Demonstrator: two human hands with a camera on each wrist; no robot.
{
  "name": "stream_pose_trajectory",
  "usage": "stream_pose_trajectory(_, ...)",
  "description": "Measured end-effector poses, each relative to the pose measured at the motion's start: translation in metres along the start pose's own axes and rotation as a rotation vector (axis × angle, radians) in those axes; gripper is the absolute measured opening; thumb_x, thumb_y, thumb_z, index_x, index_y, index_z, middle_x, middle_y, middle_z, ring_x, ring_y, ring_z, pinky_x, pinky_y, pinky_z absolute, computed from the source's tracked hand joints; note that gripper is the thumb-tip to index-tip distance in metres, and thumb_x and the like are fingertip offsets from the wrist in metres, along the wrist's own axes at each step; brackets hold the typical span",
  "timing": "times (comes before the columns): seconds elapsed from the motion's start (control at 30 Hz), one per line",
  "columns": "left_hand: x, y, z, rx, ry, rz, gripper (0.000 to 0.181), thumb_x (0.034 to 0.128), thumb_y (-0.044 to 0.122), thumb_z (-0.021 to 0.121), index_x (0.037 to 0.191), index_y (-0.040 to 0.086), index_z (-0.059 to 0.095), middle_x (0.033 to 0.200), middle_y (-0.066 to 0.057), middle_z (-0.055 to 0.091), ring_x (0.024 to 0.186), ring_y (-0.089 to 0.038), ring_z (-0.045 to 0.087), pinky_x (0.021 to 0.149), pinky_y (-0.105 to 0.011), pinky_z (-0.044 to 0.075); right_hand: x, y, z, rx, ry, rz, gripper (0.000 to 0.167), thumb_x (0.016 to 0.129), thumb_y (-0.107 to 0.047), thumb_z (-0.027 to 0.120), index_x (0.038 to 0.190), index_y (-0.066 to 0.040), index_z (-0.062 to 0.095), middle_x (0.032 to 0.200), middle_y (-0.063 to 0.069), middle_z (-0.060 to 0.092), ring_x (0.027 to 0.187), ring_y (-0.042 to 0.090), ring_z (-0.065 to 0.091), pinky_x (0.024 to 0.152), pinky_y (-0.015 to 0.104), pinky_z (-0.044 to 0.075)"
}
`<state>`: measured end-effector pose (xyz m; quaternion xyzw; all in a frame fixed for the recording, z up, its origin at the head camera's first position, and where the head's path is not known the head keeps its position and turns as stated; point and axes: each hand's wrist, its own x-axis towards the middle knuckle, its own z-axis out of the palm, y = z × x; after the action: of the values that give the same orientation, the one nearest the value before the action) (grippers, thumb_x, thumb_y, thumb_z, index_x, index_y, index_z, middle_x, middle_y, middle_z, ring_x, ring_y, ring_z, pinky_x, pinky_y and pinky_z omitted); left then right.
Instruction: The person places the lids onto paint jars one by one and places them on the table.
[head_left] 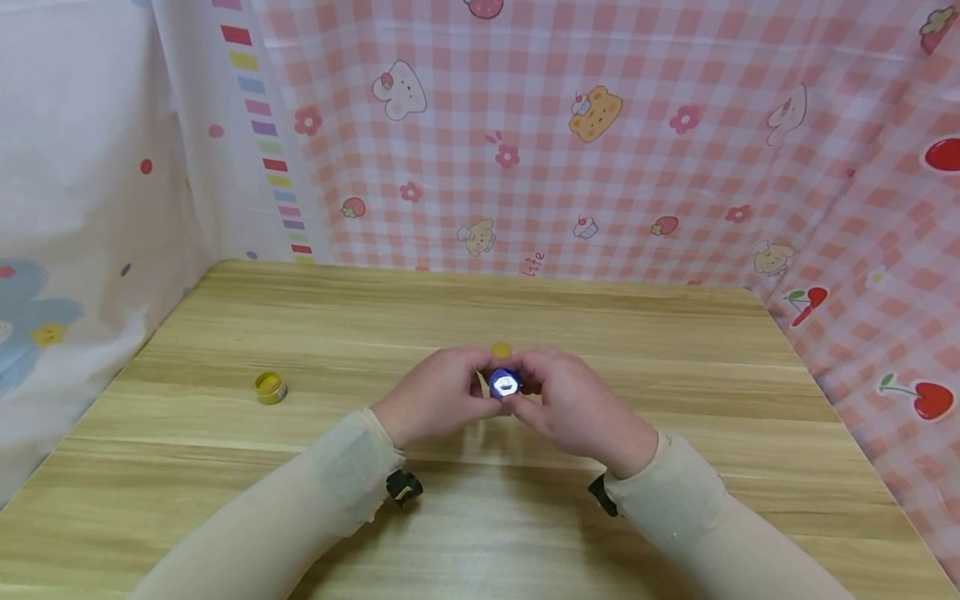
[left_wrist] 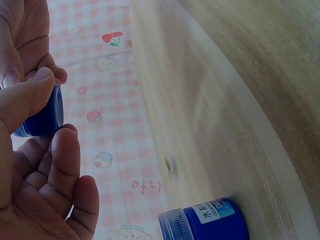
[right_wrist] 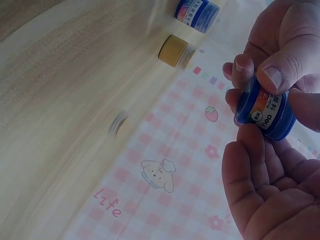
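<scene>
A small blue paint jar (head_left: 505, 384) is held above the table between both hands, its bright, shiny end facing the head camera. My left hand (head_left: 442, 392) grips it from the left with thumb and fingers. From the other side my right hand (head_left: 573, 408) holds it too, thumb and fingertips against it. Printed writing shows on the jar's label (right_wrist: 267, 108) in the right wrist view. Fingers cover parts of the jar, so I cannot tell whether its lid is loose. Just beyond the hands lies a yellow round lid-like piece (head_left: 501, 350).
A small yellow container (head_left: 271, 387) stands on the table at the left. Another blue paint jar (left_wrist: 215, 220) shows on the table in the left wrist view; the head view does not show it. Patterned cloth (head_left: 547, 167) hangs around the wooden table (head_left: 480, 533).
</scene>
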<state>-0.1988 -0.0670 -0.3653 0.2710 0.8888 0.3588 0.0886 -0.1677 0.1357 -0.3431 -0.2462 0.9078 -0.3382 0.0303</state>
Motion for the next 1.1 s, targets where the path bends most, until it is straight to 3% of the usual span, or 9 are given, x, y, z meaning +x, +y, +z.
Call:
stream_pose_trajectory(0.47, -0.0013, 0.0015, -0.0003, 0.038, 0.020, 0.010, 0.025, 0.0920, 0.033, 0.083, 0.105, 0.015, 0.072, 0.083, 0.006, 0.066, 0.071, -0.011, 0.060, 0.063, -0.027, 0.052, 0.0000, -0.0006, 0.0001, -0.040, -0.002, -0.004, 0.022, 0.098, -0.013, 0.075, 0.118, -0.004, 0.073, 0.112, 0.006, 0.071, 0.097, 0.016, 0.069, 0.088, 0.036, 0.061)
stream_pose_trajectory(0.67, -0.0019, 0.0032, 0.0004, 0.078, 0.046, 0.032, 0.026, 0.0926, 0.033, 0.082, 0.106, 0.014, 0.074, 0.084, 0.005, 0.066, 0.071, -0.010, 0.059, 0.065, -0.026, 0.051, -0.0015, -0.0026, 0.0030, -0.084, 0.028, -0.018, 0.024, 0.098, -0.015, 0.075, 0.119, -0.003, 0.072, 0.114, 0.008, 0.069, 0.104, 0.024, 0.069, 0.093, 0.041, 0.059)
stream_pose_trajectory(1.1, -0.0045, 0.0073, -0.0015, 0.111, 0.072, 0.031, 0.022, 0.0928, 0.032, 0.081, 0.102, 0.014, 0.073, 0.084, 0.003, 0.066, 0.070, -0.011, 0.058, 0.064, -0.025, 0.050, -0.0027, -0.0056, 0.0055, -0.070, 0.063, -0.018, 0.023, 0.099, -0.018, 0.074, 0.117, -0.003, 0.072, 0.113, 0.007, 0.067, 0.105, 0.027, 0.068, 0.093, 0.043, 0.059)
